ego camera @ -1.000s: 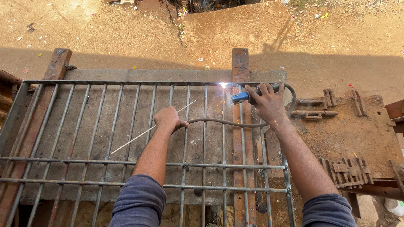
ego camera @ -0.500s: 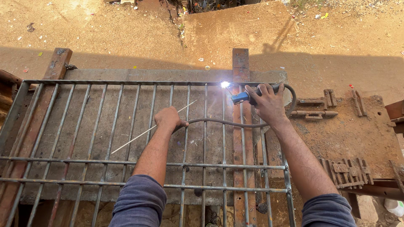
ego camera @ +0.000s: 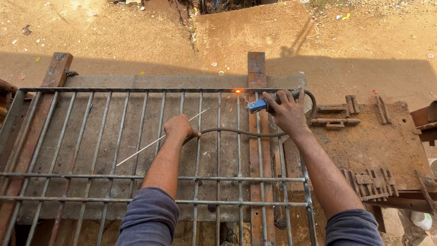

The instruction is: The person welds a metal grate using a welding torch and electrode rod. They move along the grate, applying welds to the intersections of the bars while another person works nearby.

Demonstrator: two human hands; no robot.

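Spark dimmed | right hand [ego camera: 287, 114] grips electrode holder [ego camera: 257, 105] | left hand [ego camera: 180, 127] clasps rod [ego camera: 150, 146]

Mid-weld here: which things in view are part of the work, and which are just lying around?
In use:
- metal grille, glowing spot at its top bar
- blue-tipped electrode holder in the right hand
- black cable and thin rod in the left hand

Lying about:
- rusty hinges and latches on the bench
- more hardware lower right
- litter on the dirt ground

Rusty steel workbench [ego camera: 387, 150] carries barred metal grille [ego camera: 136, 177], hinges [ego camera: 337, 111].
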